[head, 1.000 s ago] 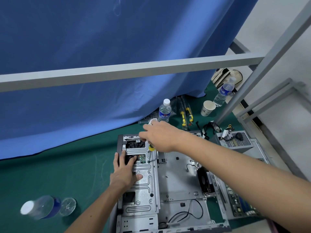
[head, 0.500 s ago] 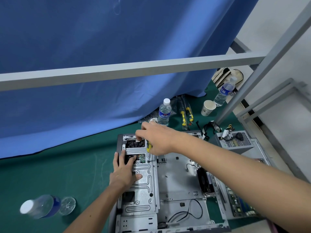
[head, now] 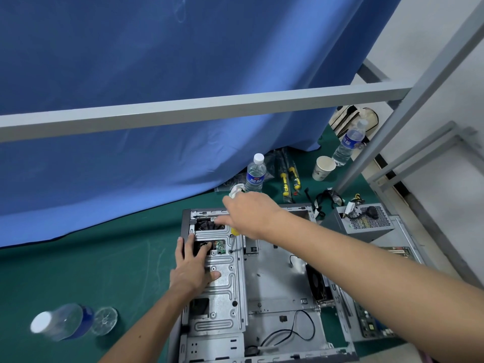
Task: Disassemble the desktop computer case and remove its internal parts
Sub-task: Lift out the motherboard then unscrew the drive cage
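The computer case (head: 264, 297) lies open on its side on the green table (head: 104, 263), largely stripped, a fan and loose cable remaining. The right hand (head: 251, 216) grips a yellow-handled screwdriver (head: 233, 238), tip at the drive cage (head: 222, 281); the left hand (head: 192, 268) presses flat there, fingers spread. Risk: the tip may slip off the screw towards those fingers.

An open grey metal desktop computer case (head: 272, 286) lies flat on its side, interior facing up. A ribbed silver drive cage (head: 225, 284) fills the case's left side, with a black fan (head: 207, 226) visible through an opening at the cage's far end. Right of the cage, the bare floor holds a loose black cable (head: 290, 334).
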